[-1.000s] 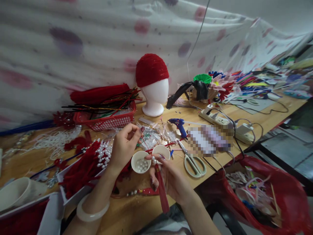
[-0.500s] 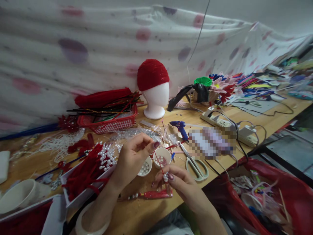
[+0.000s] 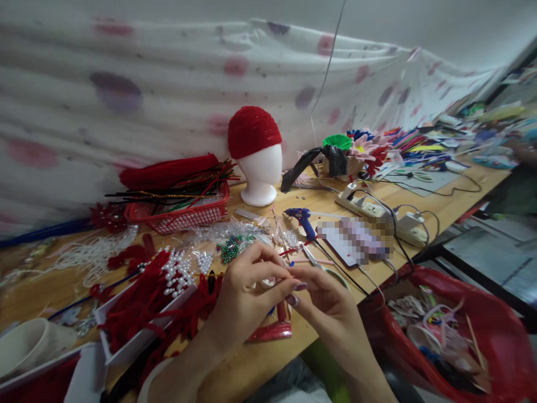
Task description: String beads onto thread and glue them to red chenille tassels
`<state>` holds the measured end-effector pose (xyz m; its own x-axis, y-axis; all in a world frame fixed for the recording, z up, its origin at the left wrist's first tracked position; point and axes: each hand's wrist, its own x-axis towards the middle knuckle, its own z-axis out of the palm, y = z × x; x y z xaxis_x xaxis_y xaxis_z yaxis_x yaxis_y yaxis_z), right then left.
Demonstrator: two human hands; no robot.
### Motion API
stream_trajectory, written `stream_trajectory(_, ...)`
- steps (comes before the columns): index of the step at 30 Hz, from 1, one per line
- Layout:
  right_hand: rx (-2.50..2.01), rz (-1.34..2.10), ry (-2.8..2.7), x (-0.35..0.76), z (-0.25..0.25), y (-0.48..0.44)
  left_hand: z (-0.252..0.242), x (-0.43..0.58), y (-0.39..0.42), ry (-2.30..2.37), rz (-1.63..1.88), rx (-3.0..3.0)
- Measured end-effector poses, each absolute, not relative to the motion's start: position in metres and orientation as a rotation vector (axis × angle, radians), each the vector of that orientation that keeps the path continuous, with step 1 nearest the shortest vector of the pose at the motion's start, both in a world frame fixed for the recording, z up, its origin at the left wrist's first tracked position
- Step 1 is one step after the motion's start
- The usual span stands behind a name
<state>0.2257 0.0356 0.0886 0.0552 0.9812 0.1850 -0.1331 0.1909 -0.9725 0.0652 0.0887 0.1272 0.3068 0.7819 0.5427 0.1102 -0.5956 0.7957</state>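
Observation:
My left hand (image 3: 245,291) and my right hand (image 3: 329,305) meet fingertip to fingertip low over the front of the wooden table (image 3: 423,204). Both are closed in a pinch. A short red tassel (image 3: 281,311) hangs straight down from my right fingers. What my left thumb and forefinger pinch is too small to make out. Another red tassel piece (image 3: 268,333) lies flat on the table just under the hands. The small white bowls of beads are almost hidden behind my fingers.
A white tray (image 3: 126,350) of red chenille and pearls sits left of the hands. Behind are green beads (image 3: 232,246), scissors (image 3: 310,255), a blue glue gun (image 3: 300,215), a red basket (image 3: 180,211), a foam head with a red cap (image 3: 255,151) and a power strip (image 3: 373,210). A red scrap bag (image 3: 499,336) hangs right.
My left hand came down and right from its raised pinch until its fingertips met the right hand's. The hands now cover the two white bowls. The view shifted slightly right.

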Motion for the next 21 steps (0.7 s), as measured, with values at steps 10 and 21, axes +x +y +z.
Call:
stream_trajectory(10,-1.024,1.116,-1.117,0.223,0.100,0.041,0.121,0.066,0.093,0.830,1.323,1.824)
stream_trajectory(21,-0.736,1.202,-0.467,0.241,0.109,0.060,0.101,0.083,0.083,0.632,0.453,1.450)
